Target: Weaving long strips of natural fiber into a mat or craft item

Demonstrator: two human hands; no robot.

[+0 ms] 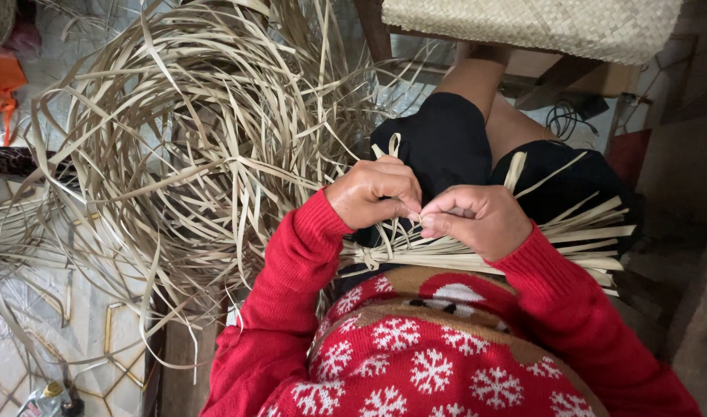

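Both hands, left (373,191) and right (477,218), pinch one leaf strip (410,224) together; the bundle (523,251) runs crosswise beneath, toward my right.

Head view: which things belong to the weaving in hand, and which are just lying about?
In use: left hand, right hand, strip bundle on lap, loose strip pile.
Lying about: woven mat, orange bag, cable, small bottle.

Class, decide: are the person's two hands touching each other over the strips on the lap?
Touching. The head view shows the left hand and right hand meeting fingertip to fingertip, pinching pale strips between them.
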